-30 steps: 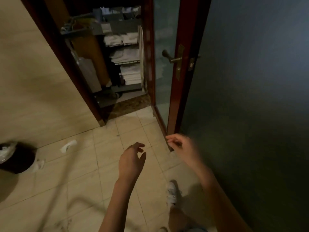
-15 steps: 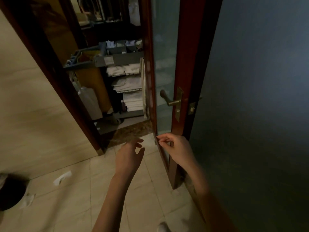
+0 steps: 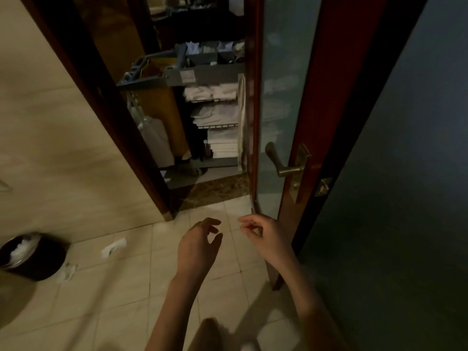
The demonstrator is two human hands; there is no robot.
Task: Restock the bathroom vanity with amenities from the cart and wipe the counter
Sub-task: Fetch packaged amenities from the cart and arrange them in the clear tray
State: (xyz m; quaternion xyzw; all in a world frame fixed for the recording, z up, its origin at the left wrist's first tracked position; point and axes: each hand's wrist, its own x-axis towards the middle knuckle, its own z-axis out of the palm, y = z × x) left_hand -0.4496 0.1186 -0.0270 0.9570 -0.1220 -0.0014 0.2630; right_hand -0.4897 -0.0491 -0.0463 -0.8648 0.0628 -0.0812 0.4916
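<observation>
- L hand (image 3: 198, 247): held out low over the floor (image 3: 101, 312), fingers loosely curled & apart, nothing gripped. Prob. kept free for picking stock.
- R hand (image 3: 268, 236): held just beside the L, near the free edge of the door (image 3: 329, 97). Thumb & index tips are drawn close as if pinching, but whether anything tiny is pinched can't be told.
- Door: stood open w/ its lever handle (image 3: 283, 163) above the R hand, untouched. The gap is judged wide enough for a pass-through.
- Cart (image 3: 177, 77): parked just outside the open door, so supplies are kept close to the bathroom. Amenity trays (image 3: 210, 51) are set along its top edge. Folded towels (image 3: 215, 115) are stacked in tiers below.
- Vanity & counter: not in view. Restocking & wiping are judged not yet begun; the fetch-from-cart step is taken to be in hand.
- Waste bin (image 3: 35, 259): set at the floor's left edge, w/ paper scraps (image 3: 113, 247) strewn beside it, well apart from both hands.
</observation>
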